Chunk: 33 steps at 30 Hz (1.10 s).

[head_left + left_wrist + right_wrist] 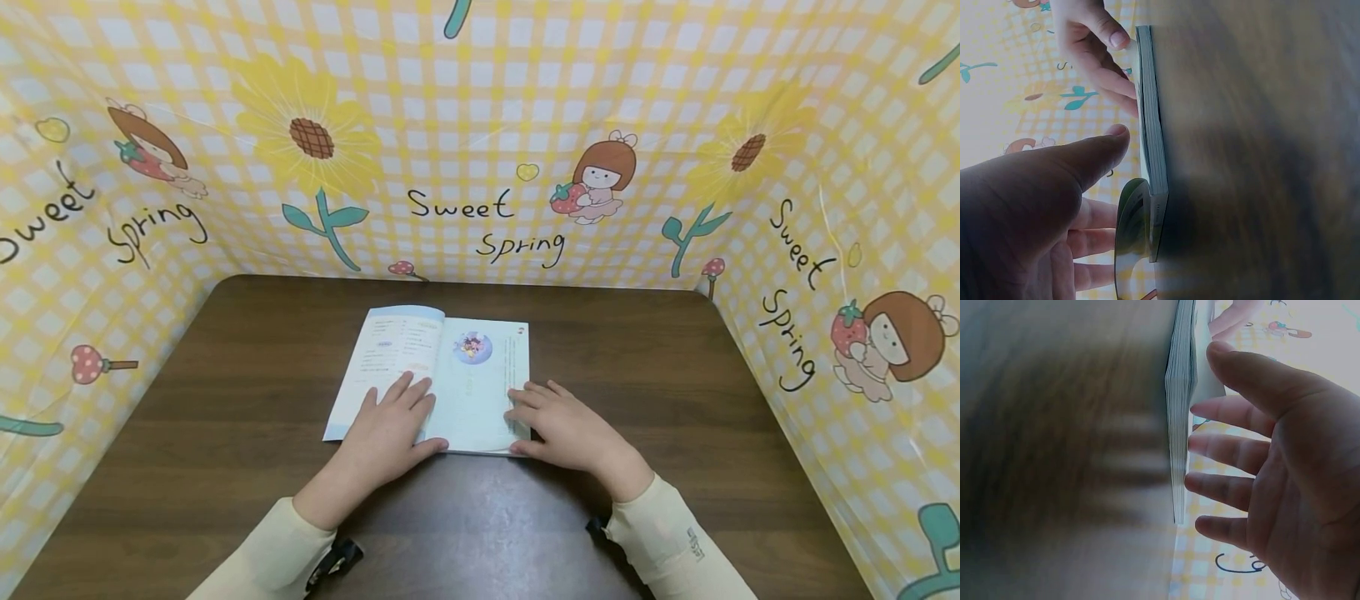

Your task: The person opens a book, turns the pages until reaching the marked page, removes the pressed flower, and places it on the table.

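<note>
An open book (480,400) lies on the brown table, its left page bowed up near the spine and a round purple picture printed on the right page. Over the left page and spine my left hand (390,429) rests with fingers spread, its thumb by the near edge. My right hand (562,425) lies at the book's right edge, fingertips on the page's margin. In the left wrist view, the block of pages (1154,119) shows edge-on, with the cover curving up beside the left fingers. The right wrist view has the right fingers (1229,447) straight and apart along the book's side.
The wooden table (225,358) extends around the book on every side. A yellow checked cloth (465,100) with flowers and cartoon figures hangs as walls at the back, left and right. Dark straps (335,562) circle the sleeves.
</note>
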Each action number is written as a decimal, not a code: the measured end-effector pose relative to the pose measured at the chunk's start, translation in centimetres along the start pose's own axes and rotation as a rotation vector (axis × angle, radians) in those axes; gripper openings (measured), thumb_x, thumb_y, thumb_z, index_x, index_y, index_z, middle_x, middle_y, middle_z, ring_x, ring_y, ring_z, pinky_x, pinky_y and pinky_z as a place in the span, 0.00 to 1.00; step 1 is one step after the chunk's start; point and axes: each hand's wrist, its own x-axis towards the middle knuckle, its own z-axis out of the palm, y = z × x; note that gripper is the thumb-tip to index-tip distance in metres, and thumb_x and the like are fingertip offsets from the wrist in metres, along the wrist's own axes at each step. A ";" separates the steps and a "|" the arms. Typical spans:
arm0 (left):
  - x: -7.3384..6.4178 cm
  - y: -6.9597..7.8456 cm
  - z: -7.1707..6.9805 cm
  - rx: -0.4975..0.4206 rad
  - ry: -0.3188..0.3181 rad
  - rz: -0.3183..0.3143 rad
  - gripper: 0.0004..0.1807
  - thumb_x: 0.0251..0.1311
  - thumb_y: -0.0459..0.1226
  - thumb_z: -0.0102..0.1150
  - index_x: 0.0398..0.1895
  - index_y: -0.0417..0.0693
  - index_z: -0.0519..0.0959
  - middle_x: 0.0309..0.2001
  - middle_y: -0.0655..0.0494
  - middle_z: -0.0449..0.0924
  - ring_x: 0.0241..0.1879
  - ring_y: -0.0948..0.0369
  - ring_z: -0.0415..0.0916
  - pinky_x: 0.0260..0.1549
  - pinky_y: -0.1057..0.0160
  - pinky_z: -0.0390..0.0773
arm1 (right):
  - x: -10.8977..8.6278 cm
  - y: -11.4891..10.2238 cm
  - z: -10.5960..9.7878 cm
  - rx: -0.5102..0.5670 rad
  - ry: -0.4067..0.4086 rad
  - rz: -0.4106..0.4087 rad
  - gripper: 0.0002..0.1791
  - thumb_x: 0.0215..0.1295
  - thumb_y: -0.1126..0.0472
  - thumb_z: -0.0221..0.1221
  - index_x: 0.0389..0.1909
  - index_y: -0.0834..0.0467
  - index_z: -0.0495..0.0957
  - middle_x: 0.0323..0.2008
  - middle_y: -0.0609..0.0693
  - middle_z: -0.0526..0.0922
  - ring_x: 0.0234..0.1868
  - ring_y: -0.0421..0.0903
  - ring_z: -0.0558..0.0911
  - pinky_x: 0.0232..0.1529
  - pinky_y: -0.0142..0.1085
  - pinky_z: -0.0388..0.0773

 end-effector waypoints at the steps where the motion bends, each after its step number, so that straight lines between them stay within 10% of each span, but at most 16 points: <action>1: 0.0 0.0 0.0 0.000 0.000 0.000 0.42 0.61 0.66 0.62 0.67 0.46 0.77 0.74 0.48 0.69 0.77 0.45 0.58 0.64 0.28 0.63 | 0.0 0.0 -0.1 -0.007 -0.003 -0.007 0.28 0.69 0.39 0.62 0.63 0.49 0.81 0.73 0.53 0.72 0.75 0.58 0.68 0.74 0.60 0.59; 33: 0.0 0.1 -0.1 -0.018 -0.010 -0.012 0.44 0.58 0.67 0.63 0.68 0.46 0.77 0.75 0.49 0.68 0.78 0.46 0.57 0.65 0.28 0.62 | -0.4 0.4 -1.4 -0.105 0.094 -0.213 0.03 0.64 0.61 0.70 0.36 0.49 0.88 0.52 0.45 0.88 0.59 0.46 0.84 0.65 0.55 0.74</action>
